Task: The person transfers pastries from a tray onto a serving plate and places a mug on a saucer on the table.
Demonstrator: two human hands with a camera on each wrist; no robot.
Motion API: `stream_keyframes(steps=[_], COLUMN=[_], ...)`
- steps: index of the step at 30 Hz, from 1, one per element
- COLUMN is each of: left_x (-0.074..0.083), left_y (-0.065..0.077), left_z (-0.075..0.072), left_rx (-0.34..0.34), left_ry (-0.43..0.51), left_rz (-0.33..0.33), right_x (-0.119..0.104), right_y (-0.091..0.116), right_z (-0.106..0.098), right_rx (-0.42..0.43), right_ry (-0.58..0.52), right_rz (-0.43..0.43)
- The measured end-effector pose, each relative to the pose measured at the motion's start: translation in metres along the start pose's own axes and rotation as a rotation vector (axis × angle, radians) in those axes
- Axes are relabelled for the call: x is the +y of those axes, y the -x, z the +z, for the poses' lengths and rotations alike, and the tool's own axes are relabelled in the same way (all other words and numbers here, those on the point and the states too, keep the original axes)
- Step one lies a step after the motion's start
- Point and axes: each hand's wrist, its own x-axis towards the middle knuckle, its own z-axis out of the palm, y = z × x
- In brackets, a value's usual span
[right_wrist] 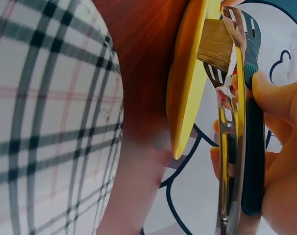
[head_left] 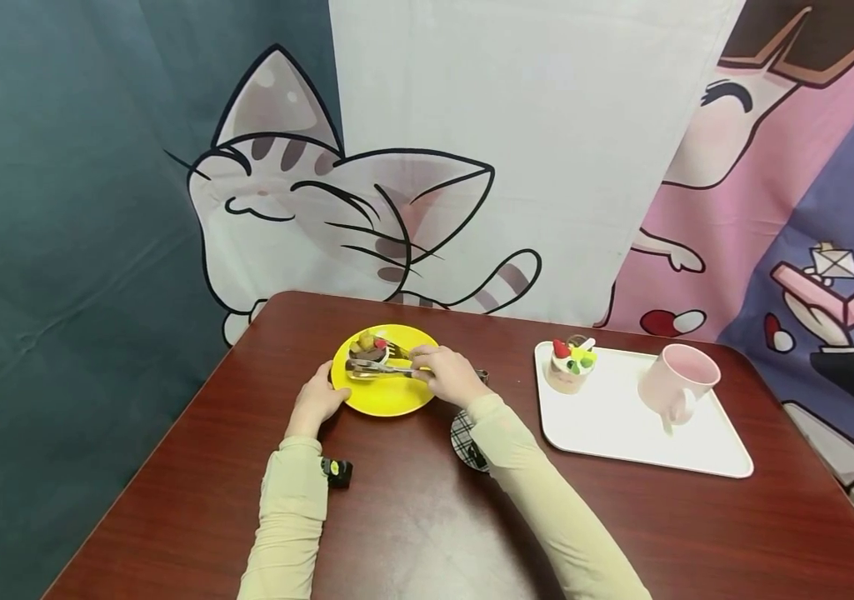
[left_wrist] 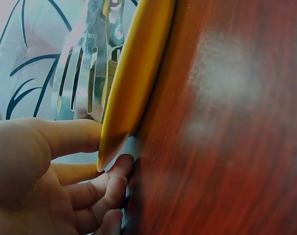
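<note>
On the table lies a yellow plate (head_left: 385, 403), its left rim held by my left hand (head_left: 318, 400). The left wrist view shows the thumb at the upper side of the rim and the other fingers (left_wrist: 116, 188) curled beneath it. My right hand (head_left: 451, 375) grips metal serving tongs (head_left: 370, 369) with slotted ends and a dark handle (right_wrist: 254, 147). A small dessert (head_left: 368, 352) with a brown pleated case (right_wrist: 216, 45) and fruit-like topping is on the plate. The ends of the tongs are on either side of this dessert, partly overlapping it.
A white tray (head_left: 614, 435) at the right carries a pink mug (head_left: 670, 379) and a strawberry-topped dessert cup (head_left: 567, 375). Below my right forearm is a round plaid item (head_left: 464, 437), partly hidden. A printed cat curtain (head_left: 427, 92) hangs behind the table (head_left: 389, 517).
</note>
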Motion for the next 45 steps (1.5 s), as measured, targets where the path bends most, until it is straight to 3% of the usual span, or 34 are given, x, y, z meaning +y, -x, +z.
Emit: stream_keyframes(steps=[8, 13, 26, 34, 45], left_x=[0.005, 0.008, 0.011, 0.005, 0.001], left_y=[0.0, 0.0, -0.001, 0.001, 0.003], left_z=[0.001, 0.002, 0.006, 0.009, 0.001], left_rx=[-0.005, -0.007, 0.001, -0.013, 0.003], left_ry=[0.007, 0.011, -0.004, 0.016, -0.015], left_rz=[0.008, 0.006, 0.039, 0.015, 0.031], right_x=[0.001, 0.003, 0.016, 0.022, 0.021], right_y=[0.003, 0.004, 0.028, 0.05, 0.088], right_z=[-0.008, -0.009, -0.011, -0.01, -0.035], right_rx=[-0.068, -0.066, -0.002, 0.085, 0.174], right_ry=[0.038, 0.052, 0.031, -0.02, -0.017], right_rz=[0.025, 0.024, 0.048, 0.064, 0.142])
